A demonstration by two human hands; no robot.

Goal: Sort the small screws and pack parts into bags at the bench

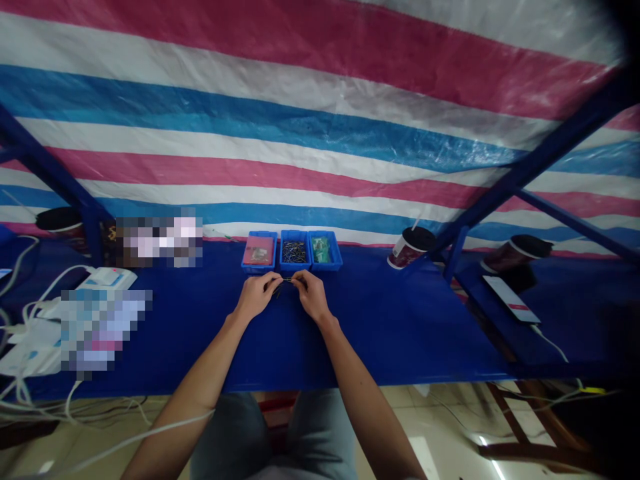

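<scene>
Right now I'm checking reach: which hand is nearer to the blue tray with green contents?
Right. The right hand is in front of the blue tray, slightly left; the left hand lies in front but farther to its left.

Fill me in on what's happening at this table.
A person is at the blue table, the left hand and right hand close together, pinching a small thin piece between their fingertips; it is too small to identify. Just beyond stand three bins in a row: the middle bin holds many thin dark pieces, the left bin something pinkish, the right bin something green.
</scene>
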